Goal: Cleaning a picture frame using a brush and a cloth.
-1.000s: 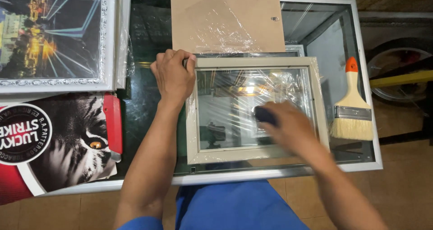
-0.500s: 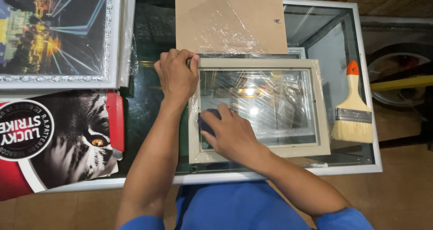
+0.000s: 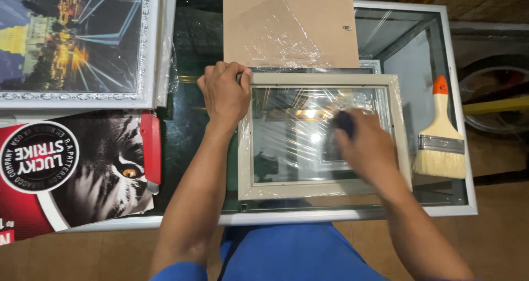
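Observation:
A beige picture frame with a glass pane lies flat on the glass table. My left hand presses down on the frame's top left corner. My right hand, blurred with motion, sits over the right part of the pane and grips a small dark object, which touches the glass. What the dark object is cannot be made out.
A brown backing board with clear film lies behind the frame. A paintbrush with an orange handle tip rests at the right. A silver-framed night city picture and a red poster with a tiger's eye lie at the left.
My right hand has swept with the dark object from the pane's left side to its right side, after first going leftward. My left hand has stayed on the corner.

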